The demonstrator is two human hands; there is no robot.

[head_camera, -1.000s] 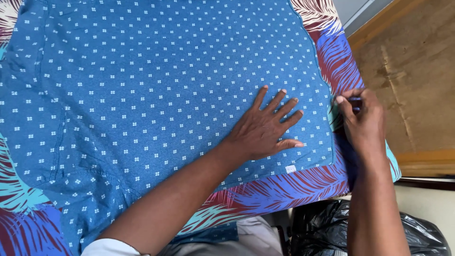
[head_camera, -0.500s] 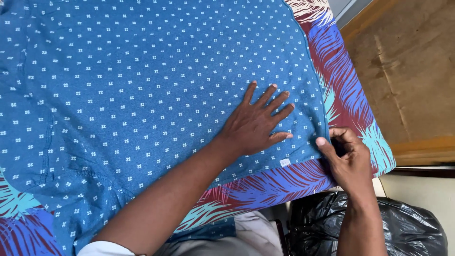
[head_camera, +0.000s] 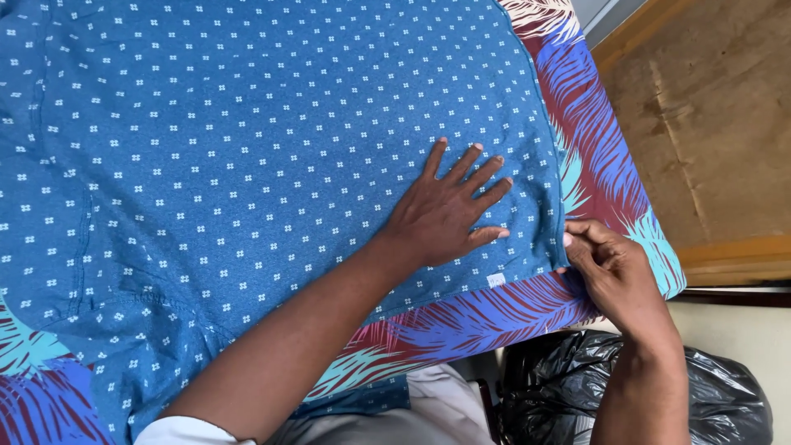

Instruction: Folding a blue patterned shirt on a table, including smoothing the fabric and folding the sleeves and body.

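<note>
- The left hand (head_camera: 449, 210) is pressed flat on the blue dotted garment (head_camera: 247, 165), fingers spread, palm down near the lower right corner of the fabric. It's gripping nothing, just pinning the cloth.
- It's in pretty much the same spot as a second ago: same spread, same angle.
- The right hand (head_camera: 614, 268) is what changed. A second ago it was up by the right edge with something dark and thin between its fingers; half a second ago it had dropped toward the corner. Now it's curled right at the garment's lower right corner, fingertips pinching at the hem where it meets the cover underneath. I can't say for sure whether it has the fabric itself or a small object, because the fingers hide it.
- The garment lies flat across the palm-leaf patterned cover (head_camera: 593, 148), which shows as a red, blue and teal border on the right and along the bottom. There's a tiny white tag (head_camera: 495, 280) on the hem, between the two hands.
- A black plastic bag (head_camera: 717, 395) sits low on the right, under the right forearm.
- The wooden surface (head_camera: 717, 124) off to the right takes up a bit more of the view than before.
</note>
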